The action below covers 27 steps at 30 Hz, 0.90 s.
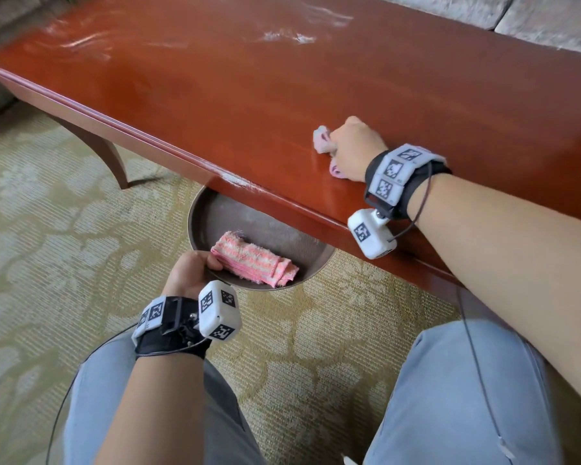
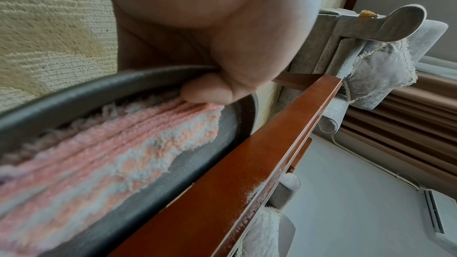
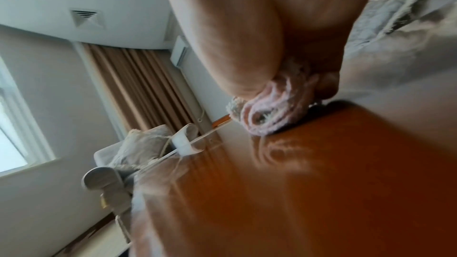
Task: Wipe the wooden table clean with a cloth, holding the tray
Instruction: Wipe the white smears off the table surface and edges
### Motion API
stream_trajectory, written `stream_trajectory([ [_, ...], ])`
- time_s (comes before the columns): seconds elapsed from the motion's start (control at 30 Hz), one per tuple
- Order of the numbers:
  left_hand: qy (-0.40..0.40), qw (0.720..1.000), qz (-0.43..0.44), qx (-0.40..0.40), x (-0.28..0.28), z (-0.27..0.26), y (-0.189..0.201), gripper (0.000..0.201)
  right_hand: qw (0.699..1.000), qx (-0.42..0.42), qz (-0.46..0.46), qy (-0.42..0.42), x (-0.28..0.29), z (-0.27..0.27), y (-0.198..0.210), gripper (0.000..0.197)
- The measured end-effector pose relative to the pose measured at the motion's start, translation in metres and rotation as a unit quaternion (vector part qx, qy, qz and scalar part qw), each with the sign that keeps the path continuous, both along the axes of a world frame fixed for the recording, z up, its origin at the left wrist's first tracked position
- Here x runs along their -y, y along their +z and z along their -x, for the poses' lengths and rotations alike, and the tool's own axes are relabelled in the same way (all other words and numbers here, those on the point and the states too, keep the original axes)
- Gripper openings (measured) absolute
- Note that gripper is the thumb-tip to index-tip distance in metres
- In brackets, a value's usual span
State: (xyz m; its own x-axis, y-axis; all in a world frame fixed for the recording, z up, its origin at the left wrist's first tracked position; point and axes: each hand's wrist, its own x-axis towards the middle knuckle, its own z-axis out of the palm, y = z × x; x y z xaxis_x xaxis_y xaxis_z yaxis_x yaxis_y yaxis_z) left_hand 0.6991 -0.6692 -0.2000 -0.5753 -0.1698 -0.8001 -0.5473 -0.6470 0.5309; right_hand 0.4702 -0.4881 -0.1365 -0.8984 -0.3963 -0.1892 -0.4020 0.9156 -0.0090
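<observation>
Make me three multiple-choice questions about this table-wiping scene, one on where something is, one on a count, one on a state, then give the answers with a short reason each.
1. Where is the tray held?
A. on top of the table
B. below the table's near edge
C. on the sofa

2. How many pink striped cloths are in view?
A. one
B. two
C. three

3. What is the right hand doing?
A. resting open and bare on the wood
B. hanging beside the knee
C. gripping a bunched cloth against the table top

Answers:
1 B: the left hand holds the tray's rim just under the edge of the table, above the carpet.
2 B: a folded cloth lies in the tray, and a bunched cloth is in the right hand.
3 C: the right wrist view shows the fingers curled round the bunched cloth, pressed on the wood.
</observation>
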Motion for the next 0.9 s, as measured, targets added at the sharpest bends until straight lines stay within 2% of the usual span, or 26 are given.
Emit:
stream_trajectory([
  [0.1,0.0,1.0,0.004,0.0,0.0,-0.005,0.001,0.037,0.999,0.023,0.009,0.049,0.013,-0.016,0.005,0.014],
  [0.2,-0.003,1.0,0.017,0.005,-0.002,-0.007,0.003,0.033,0.995,0.007,0.082,0.062,0.0,-0.023,0.016,0.025],
  [0.27,-0.015,1.0,0.019,0.008,-0.004,-0.007,0.009,0.019,0.992,-0.03,0.119,0.033,-0.016,-0.017,0.024,0.026],
  [0.37,-0.025,0.999,0.02,0.005,-0.005,-0.009,0.013,0.013,0.995,-0.052,0.087,-0.021,-0.041,0.0,0.027,0.021],
  [0.43,-0.022,1.0,0.018,0.006,-0.007,-0.01,0.015,0.013,0.992,-0.047,0.094,-0.075,-0.055,0.014,0.023,0.022],
  [0.57,-0.016,1.0,0.013,-0.001,-0.008,-0.01,0.019,0.013,0.988,-0.028,0.058,-0.138,-0.062,0.022,0.008,0.009],
  [0.63,-0.017,1.0,0.01,-0.001,-0.007,-0.009,0.019,0.013,0.99,-0.019,0.026,-0.134,-0.055,0.018,0.002,0.012],
  [0.77,-0.016,1.0,0.004,-0.001,-0.001,-0.008,0.016,0.015,0.993,-0.025,0.003,-0.113,-0.032,0.008,-0.006,0.029],
  [0.9,-0.015,1.0,-0.004,-0.014,0.006,-0.007,0.013,0.015,0.995,-0.021,0.007,-0.095,-0.009,-0.006,-0.008,0.033],
])
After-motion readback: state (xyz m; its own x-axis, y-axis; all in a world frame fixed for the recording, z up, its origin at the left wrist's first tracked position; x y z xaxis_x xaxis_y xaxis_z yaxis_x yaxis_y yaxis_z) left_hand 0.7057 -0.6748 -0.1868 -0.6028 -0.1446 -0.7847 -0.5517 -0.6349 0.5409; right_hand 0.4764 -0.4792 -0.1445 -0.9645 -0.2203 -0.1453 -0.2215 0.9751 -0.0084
